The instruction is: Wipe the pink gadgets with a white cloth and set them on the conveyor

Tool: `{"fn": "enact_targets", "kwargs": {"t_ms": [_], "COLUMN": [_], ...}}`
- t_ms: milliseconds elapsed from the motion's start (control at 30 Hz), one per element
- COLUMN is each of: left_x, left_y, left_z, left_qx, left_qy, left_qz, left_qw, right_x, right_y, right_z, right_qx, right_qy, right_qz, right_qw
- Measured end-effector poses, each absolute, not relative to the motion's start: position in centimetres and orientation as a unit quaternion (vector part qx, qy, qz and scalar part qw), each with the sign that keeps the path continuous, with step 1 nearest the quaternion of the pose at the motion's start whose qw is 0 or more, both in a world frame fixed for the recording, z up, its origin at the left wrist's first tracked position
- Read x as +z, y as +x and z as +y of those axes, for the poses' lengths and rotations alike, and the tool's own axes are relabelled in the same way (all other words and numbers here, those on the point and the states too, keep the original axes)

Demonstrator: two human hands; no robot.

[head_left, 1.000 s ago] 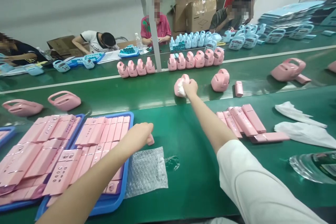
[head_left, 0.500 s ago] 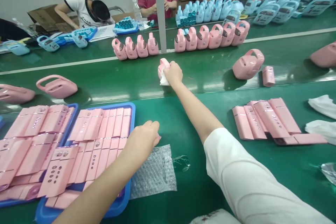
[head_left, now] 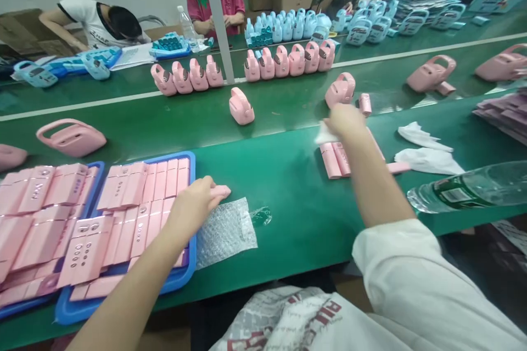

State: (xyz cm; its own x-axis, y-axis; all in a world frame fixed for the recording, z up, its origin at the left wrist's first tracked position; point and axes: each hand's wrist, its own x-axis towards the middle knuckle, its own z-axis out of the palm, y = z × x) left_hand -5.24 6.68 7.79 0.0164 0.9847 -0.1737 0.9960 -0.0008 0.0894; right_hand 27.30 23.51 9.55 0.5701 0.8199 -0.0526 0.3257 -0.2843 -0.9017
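Note:
My left hand point(head_left: 195, 200) is closed around a small pink plastic piece point(head_left: 220, 192), whose end sticks out past the fingers, just right of the blue tray point(head_left: 192, 175) of pink boxes point(head_left: 156, 178). Smeared by motion, my right hand point(head_left: 348, 120) grips a white cloth point(head_left: 326, 134) above a group of pink boxes point(head_left: 331, 160). A pink device with a carrying handle point(head_left: 241, 107) stands alone in the middle of the green belt. Just beyond my right hand are another pink handled device point(head_left: 340, 90) and a small pink box point(head_left: 364, 104).
Bubble wrap point(head_left: 226, 233) lies right of the tray. White cloths point(head_left: 428, 159) and a plastic bottle point(head_left: 469, 186) lie at the right. Several pink devices point(head_left: 282, 61) line the belt's far side. People work opposite among blue devices point(head_left: 364, 30).
My right hand has let go of the pink handled device and moved right with the white cloth. The pink piece now shows in my left hand. The view has shifted right.

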Motion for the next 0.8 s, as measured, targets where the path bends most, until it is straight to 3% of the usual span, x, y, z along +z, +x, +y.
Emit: {"fn": "enact_targets", "kwargs": {"t_ms": [133,300,433,567,800], "left_x": [8.5,8.1,7.2,6.7,5.6], "left_y": [-4.1,-1.8,-2.4,-3.5,-3.6], "left_z": [9.4,13.1,11.4,7.4,6.1], "left_qx": [-0.060,-0.119,-0.066,-0.014,0.034], "left_qy": [0.708,0.734,0.727,0.692,0.681], "left_qz": [0.694,0.660,0.675,0.715,0.730], "left_qw": [0.113,0.105,0.104,0.095,0.050], "right_x": [9.3,5.4,3.3,5.1,5.9], "right_y": [34.3,36.1,36.7,34.9,24.5], "right_z": [18.2,15.1,15.2,17.3,29.4], "right_qx": [0.209,0.157,0.117,0.100,0.148], "right_qy": [-0.826,-0.847,-0.842,-0.817,-0.767], "right_qz": [-0.402,-0.471,-0.495,-0.549,-0.617], "right_qw": [0.335,0.193,0.178,0.145,0.097]}}
